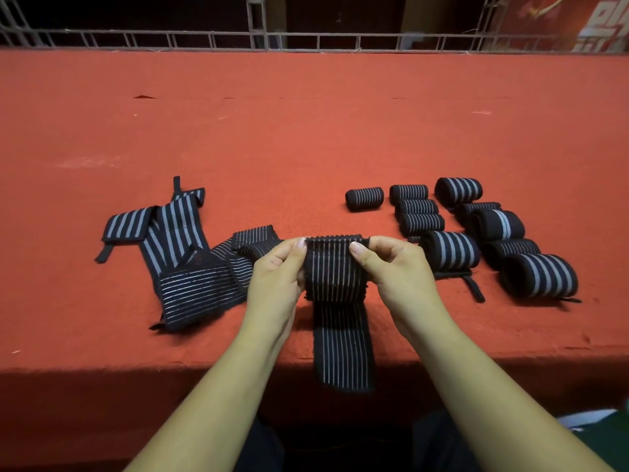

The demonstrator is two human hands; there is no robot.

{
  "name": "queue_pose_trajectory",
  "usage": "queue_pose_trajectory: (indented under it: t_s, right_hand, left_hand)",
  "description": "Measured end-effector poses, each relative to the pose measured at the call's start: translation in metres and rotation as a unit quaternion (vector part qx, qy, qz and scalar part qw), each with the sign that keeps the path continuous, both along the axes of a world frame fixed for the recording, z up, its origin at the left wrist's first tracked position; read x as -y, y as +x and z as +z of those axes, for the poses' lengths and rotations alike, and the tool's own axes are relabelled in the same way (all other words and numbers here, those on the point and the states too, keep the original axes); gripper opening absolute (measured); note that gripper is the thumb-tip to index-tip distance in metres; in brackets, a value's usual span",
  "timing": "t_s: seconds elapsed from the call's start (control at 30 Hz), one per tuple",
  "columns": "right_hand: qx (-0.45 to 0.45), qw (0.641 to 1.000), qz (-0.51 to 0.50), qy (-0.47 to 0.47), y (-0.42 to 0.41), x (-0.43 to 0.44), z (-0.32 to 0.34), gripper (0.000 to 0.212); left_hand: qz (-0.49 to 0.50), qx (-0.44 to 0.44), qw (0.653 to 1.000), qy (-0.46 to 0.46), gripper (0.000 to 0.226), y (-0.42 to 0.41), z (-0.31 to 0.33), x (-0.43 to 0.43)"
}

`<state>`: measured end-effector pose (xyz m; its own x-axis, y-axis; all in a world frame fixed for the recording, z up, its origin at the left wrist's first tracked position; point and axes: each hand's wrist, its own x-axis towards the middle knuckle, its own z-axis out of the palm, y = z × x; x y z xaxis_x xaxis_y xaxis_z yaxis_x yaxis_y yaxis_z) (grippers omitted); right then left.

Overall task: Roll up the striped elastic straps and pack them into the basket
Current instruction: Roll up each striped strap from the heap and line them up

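Both hands pinch a half-rolled striped strap [335, 267] at table [306, 131] front edge: left hand [277, 281] on left end, right hand [398, 270] on right; tail hangs over edge. Unrolled straps [177, 253] lie left, finished rolls [476, 229] right.

red banner [565, 15], white characters cropped, illegible

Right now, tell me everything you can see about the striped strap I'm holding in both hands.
The black elastic strap with thin pale stripes looks like ribbed, stretchy woven fabric. Its upper part is wound into a roll held crosswise between the left hand and right hand, which pinch its two ends. The unrolled tail runs toward the person over the red cloth-covered table and hangs past its front edge.
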<state>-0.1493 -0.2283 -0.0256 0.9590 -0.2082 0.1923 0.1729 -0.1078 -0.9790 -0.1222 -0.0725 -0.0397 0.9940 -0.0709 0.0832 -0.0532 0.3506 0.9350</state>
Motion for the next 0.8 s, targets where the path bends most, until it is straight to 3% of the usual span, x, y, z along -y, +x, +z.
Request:
queue_pose_trajectory:
  t_s: [0.13,0.23,0.37,0.47,0.6,0.8]
  right_hand:
    - [0.010,1.000,-0.020,-0.017,0.000,-0.001,-0.001,0.035]
    - [0.014,0.999,-0.023,-0.040,-0.002,-0.001,0.001,0.036]
    - [0.014,1.000,-0.010,-0.010,-0.002,0.000,0.003,0.015]
    - [0.021,0.999,0.041,0.005,-0.004,-0.001,0.008,0.023]
    - [0.045,0.998,0.048,-0.016,-0.008,0.000,0.014,0.009]
    - [0.054,0.997,0.049,0.022,-0.009,0.001,0.015,0.010]
  left_hand:
    - [-0.004,0.013,1.000,-0.017,0.024,-0.007,0.003,0.004]
    - [-0.001,0.033,0.999,0.030,0.025,-0.007,0.006,0.002]
    - [0.018,0.085,0.991,0.100,0.018,-0.005,0.008,-0.003]
    - [0.018,0.117,0.986,0.121,0.020,-0.003,0.009,-0.007]
    - [0.021,0.163,0.972,0.167,0.022,-0.003,0.010,-0.009]
    - [-0.008,0.148,0.984,0.102,0.010,-0.006,0.014,-0.007]
